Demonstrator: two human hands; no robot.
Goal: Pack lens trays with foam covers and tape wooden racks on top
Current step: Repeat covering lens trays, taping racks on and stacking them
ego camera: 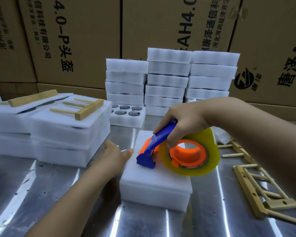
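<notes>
Right hand [183,120] fingers grip the dispenser [152,146] on the tray [152,182]. Left hand [113,156] touches its edge, fingers unclear. The foam looks light and soft, so steady its sides.

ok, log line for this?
right hand: holds tape dispenser on foam pack | left hand: at pack's left edge, by tape end | racks: loose at right, none on pack

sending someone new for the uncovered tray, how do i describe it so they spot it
Find the three tall foam stacks against the boxes at the back. At the foot of the left stack lies a single low tray. It alone shows dark round lenses in its wells; its neighbours are all covered white.
</notes>
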